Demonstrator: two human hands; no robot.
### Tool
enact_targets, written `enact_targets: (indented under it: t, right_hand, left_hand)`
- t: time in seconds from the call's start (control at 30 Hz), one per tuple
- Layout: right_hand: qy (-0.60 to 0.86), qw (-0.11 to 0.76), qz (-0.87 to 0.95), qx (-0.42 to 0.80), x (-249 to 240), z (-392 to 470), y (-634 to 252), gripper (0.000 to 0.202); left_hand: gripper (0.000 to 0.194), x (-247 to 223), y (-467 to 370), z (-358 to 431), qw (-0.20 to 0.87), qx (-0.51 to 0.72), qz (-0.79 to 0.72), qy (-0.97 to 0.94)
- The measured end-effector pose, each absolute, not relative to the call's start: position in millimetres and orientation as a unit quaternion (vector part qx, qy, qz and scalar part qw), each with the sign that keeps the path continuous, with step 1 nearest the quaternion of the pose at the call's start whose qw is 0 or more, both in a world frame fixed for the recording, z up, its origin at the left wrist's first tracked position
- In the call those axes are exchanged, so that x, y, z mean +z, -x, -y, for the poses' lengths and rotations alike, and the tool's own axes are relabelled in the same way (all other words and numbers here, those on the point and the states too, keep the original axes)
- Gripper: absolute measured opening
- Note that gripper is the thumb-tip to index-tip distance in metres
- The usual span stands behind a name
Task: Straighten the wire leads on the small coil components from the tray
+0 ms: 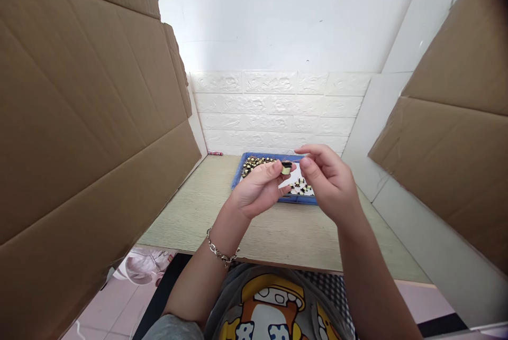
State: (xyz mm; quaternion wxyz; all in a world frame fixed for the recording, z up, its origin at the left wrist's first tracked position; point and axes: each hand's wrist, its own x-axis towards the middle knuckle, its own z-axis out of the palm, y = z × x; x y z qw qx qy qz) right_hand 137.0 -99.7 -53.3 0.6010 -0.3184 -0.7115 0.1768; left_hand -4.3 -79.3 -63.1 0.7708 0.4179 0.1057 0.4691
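Observation:
My left hand (262, 184) pinches a small coil (286, 167) between thumb and fingers. The coil is wrapped in pale yellow, with a black part on top. Close by on its right is my right hand (331, 181), with thumb and fingers drawn together near the coil. Whatever lies between those fingertips is too fine to make out. Under and behind both hands sits a blue tray (237, 177). Many similar coils (254, 163) are heaped in its left part, and several looser ones (301, 187) lie on a white surface at its right.
The tray stands on a pale wooden table (190, 208) against a white brick-patterned wall (270, 102). A red marker-like stick (215, 153) lies at the back left. Large cardboard sheets (91, 102) flank the left side, with another cardboard piece (448, 134) on the right.

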Motion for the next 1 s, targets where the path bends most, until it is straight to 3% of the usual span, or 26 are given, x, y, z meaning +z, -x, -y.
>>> enact_targets:
  t: [0.3,1.0]
  right_hand:
    - [0.280,0.586,0.698,0.302,-47.6,101.9,-137.2,0.010]
    - [0.256,0.580,0.693,0.343,-44.5,103.8,-134.4,0.014]
  left_hand:
    - [0.029,-62.4,6.9,82.9,0.794,0.457,-0.104,-0.387]
    - [0.030,-64.3,6.2,87.4,0.806,0.414,-0.072,-0.416]
